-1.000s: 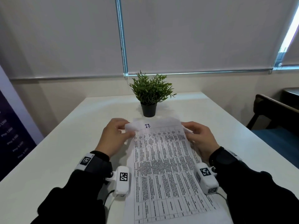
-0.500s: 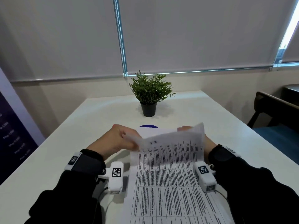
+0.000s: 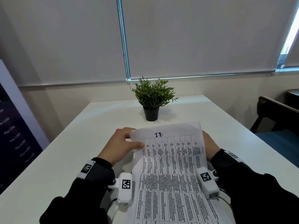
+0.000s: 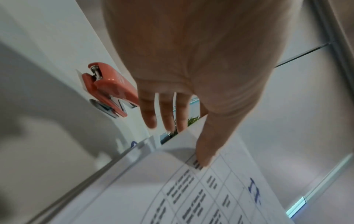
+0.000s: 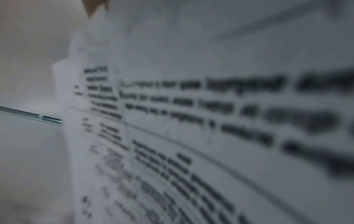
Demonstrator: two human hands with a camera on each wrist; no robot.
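A stack of printed paper sheets (image 3: 171, 172) with a ruled table and a blue handwritten mark lies lengthwise on the white table (image 3: 77, 159). Its far end is lifted off the surface. My left hand (image 3: 119, 146) pinches the top left corner, thumb on the printed face (image 4: 205, 151), fingers behind the sheet. My right hand (image 3: 209, 143) is behind the right edge, and the paper hides its fingers. In the right wrist view the blurred paper (image 5: 191, 121) fills almost the whole frame. A red stapler (image 4: 109, 89) lies on the table just beyond my left fingers, its tip showing (image 3: 119, 130).
A small green plant in a black pot (image 3: 151, 113) stands on the table beyond the paper. A dark chair (image 3: 278, 115) is at the right. A dark banner (image 3: 14, 136) stands at the left. Closed blinds cover the wall behind.
The paper's far end lay flat a second ago. Both hands lifted it and curled it toward me, and it now stands raised with the printed face showing.
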